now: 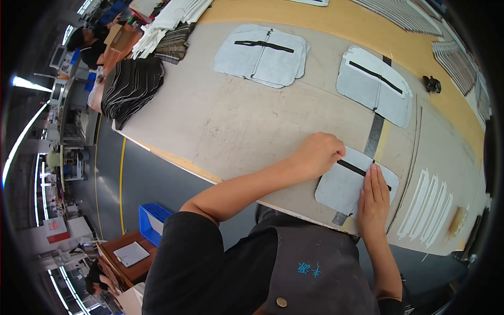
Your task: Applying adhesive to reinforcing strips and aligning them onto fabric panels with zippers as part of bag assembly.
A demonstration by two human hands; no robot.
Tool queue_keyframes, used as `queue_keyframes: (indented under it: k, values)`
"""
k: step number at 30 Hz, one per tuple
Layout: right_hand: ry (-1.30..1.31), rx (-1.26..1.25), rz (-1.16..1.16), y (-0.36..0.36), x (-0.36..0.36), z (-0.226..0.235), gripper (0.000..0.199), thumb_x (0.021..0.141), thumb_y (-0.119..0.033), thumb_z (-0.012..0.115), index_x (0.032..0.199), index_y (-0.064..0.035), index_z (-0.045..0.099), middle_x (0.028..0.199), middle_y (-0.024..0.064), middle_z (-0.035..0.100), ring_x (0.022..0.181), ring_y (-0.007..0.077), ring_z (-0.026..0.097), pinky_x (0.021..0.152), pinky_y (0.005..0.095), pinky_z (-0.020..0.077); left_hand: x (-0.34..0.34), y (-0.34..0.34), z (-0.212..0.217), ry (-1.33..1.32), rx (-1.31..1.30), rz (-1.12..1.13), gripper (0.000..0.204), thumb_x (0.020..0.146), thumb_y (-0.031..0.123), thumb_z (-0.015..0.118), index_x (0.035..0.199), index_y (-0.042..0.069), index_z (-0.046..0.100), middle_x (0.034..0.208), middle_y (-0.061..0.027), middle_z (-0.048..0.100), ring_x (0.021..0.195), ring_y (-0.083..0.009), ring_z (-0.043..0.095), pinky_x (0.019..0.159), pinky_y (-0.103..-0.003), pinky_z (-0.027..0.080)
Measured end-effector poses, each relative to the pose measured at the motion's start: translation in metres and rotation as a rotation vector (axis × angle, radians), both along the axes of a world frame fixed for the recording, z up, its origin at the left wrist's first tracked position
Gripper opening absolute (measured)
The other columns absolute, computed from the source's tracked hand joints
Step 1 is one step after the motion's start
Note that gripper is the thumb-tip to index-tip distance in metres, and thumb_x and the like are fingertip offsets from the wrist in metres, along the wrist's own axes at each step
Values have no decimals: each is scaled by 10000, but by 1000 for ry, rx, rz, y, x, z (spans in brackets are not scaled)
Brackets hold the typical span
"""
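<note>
A pale grey-white fabric panel (336,191) with rounded corners lies on the worktable close to my body, crossed by a black strip (352,167). My left hand (317,154) is at the panel's far left edge, its fingers curled into a pinch by the strip's left end. What those fingertips hold is hidden. Flat on the panel's right part rests my right hand (375,194), fingers stretched out and covering some of the strip. A dark grey band (374,137) on the table runs under this panel toward another panel (357,84), which has a black strip in a white border.
A stack of similar panels (228,60) lies far off. Dark fabric pieces (134,86) and white strips (168,23) are piled at the left edge. White narrow strips (422,207) and a tan block (459,221) lie right. A blue bin (149,223) stands below left.
</note>
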State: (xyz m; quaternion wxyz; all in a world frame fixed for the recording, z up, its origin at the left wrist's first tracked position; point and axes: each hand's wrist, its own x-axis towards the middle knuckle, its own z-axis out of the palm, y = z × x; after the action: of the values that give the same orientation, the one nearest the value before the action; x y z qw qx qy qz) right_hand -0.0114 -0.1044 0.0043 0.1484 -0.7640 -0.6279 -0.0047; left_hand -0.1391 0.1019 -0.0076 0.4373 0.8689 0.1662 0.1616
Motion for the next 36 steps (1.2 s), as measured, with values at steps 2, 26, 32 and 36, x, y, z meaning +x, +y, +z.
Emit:
queue_keyframes:
  k: [2, 26, 32, 36]
  values:
    - [20, 7, 23, 4, 2, 0, 530, 798, 42, 622, 1317, 80, 519, 1419, 214, 490, 1338, 366, 455, 1075, 455, 388, -3, 0, -1, 16, -4, 33, 41, 803, 33, 662, 835, 24, 686, 836, -141, 685, 756, -323, 653, 677, -394, 519]
    - [105, -31, 107, 3, 4, 5, 511, 853, -86, 650, 1304, 101, 499, 1461, 221, 423, 1396, 345, 374, 1148, 447, 326, -30, -28, 14, 304, 582, -248, 833, 826, 456, 664, 1454, -6, 372, 1568, -145, 301, 1469, -274, 252, 1190, -477, 182]
    - [138, -11, 87, 2, 4, 3, 568, 824, -50, 662, 1335, 96, 462, 1467, 222, 414, 1388, 363, 383, 1143, 464, 333, -41, -20, 26, 415, 670, -124, 820, 835, 484, 659, 1424, -28, 406, 1556, -156, 322, 1455, -279, 286, 1180, -509, 189]
    - [120, 36, 67, 3, 0, -1, 457, 862, -89, 633, 1272, 88, 536, 1402, 220, 483, 1362, 360, 410, 1144, 455, 322, -1, -44, 29, 193, 480, -237, 854, 828, 439, 686, 1441, -53, 351, 1545, -207, 314, 1450, -337, 277, 1177, -482, 219]
